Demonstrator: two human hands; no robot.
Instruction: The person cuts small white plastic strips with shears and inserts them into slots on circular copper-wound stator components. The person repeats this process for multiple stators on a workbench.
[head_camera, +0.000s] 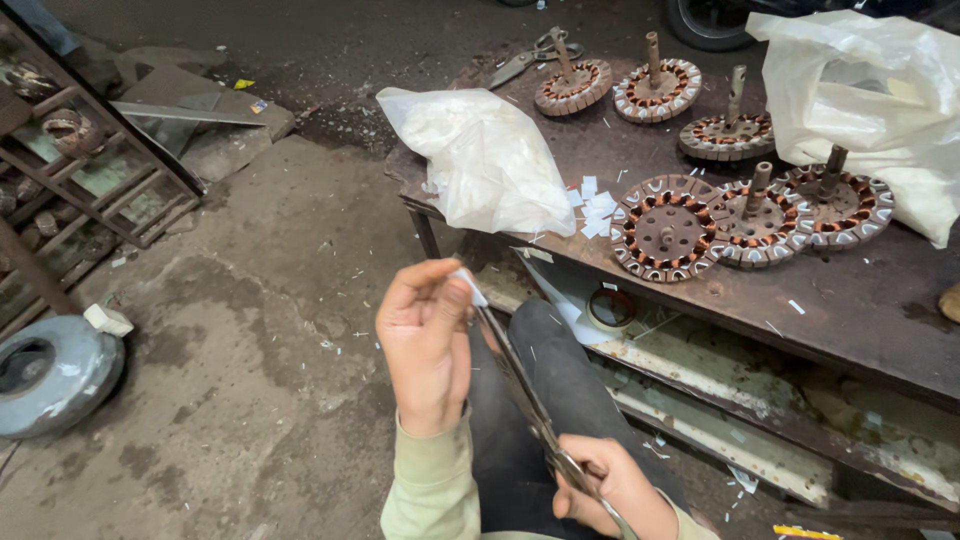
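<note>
A small white strip of paper (468, 287) is pinched between thumb and fingertips of the left hand (425, 340), held up over the lap, well short of the bench (850, 300). The long scissors (525, 395) are gripped at the handle end by the right hand (610, 490), whose grip is closed around the handles; the blade tips lie at the strip, and whether the blades are parted or closed cannot be told. The step in hand is judged to be the trimming of the strip. A steady pinch and a square cut close to the fingertips would be called for, with the fingers kept off the blades. On the bench, white cut pieces (595, 210) are scattered beside a round wound motor core (665, 228), with more such cores (800, 205) behind it. A white plastic bag (485, 160) lies at the bench's near corner, a larger bag (860, 100) at the far right, and a second pair of scissors (530, 58) at the back edge.
</note>
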